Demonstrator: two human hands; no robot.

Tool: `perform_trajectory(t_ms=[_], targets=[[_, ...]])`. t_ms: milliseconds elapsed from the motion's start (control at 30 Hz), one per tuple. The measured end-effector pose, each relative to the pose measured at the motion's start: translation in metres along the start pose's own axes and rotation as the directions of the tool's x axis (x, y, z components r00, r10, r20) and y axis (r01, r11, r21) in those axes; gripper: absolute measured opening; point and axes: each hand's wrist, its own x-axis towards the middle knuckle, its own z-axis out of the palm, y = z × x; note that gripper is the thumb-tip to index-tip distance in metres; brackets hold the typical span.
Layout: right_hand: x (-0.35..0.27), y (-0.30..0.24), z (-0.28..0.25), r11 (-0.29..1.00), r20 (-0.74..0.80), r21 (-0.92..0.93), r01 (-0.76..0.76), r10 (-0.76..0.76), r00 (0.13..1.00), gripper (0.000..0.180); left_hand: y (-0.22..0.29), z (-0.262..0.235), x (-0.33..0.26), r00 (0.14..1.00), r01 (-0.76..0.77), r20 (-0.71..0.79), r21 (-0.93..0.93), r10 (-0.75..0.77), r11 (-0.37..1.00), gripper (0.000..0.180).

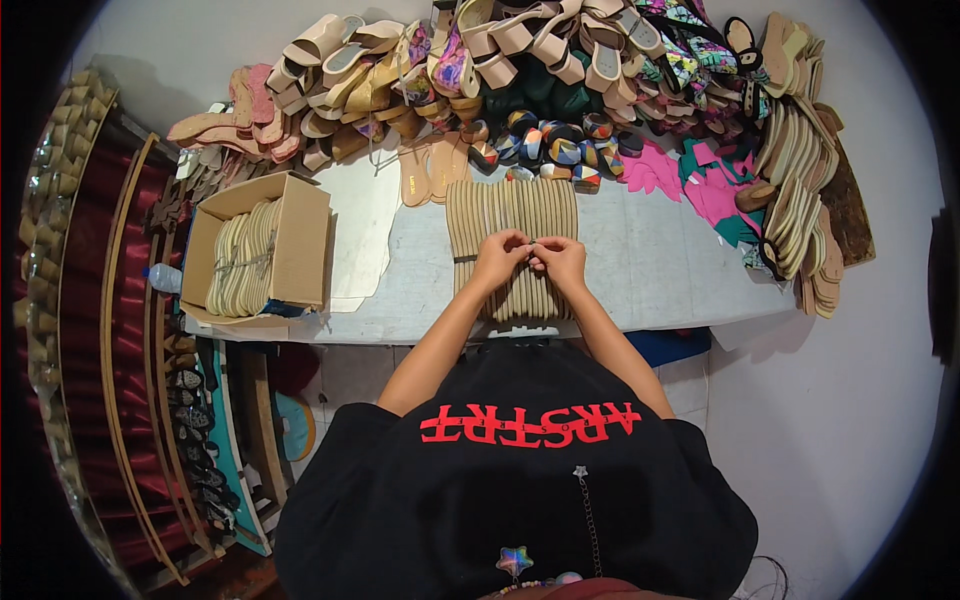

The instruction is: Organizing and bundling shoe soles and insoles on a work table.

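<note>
Your left hand (pixel 500 258) and right hand (pixel 560 260) pinch one tie across one sole bundle (pixel 512 215); bare table (pixel 660 265) lies right, one box (pixel 262 250) left.

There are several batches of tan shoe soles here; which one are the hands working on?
The row of tan soles standing on edge at the grey table's middle. Both the left hand and right hand rest on it; the others sit in the cardboard box or stacked at right.

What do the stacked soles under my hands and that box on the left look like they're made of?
The stacked soles look like tan woven or jute-wrapped material, matte, with fine ribbed edges; the exact fibre is unclear. The box looks like plain brown cardboard, matte, with folded open flaps.
</note>
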Motion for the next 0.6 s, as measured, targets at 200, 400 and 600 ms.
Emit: perform_trajectory(t_ms=[200,400,600], targets=[[0.001,-0.002,-0.002,1.000,0.019,0.020,-0.021,0.021,1.000,0.012,-0.009,-0.004,0.002,0.999,-0.001,0.041,0.013,0.000,1.000,0.006],[0.000,0.003,0.000,1.000,0.053,-0.023,0.019,-0.017,0.998,0.010,-0.005,-0.004,0.000,0.999,-0.031,0.041,0.052,0.029,0.998,0.007],[-0.004,0.003,0.001,0.998,0.034,-0.038,0.047,-0.046,0.998,0.012,-0.007,-0.003,0.003,1.000,0.007,-0.009,0.109,-0.006,0.994,0.010]])
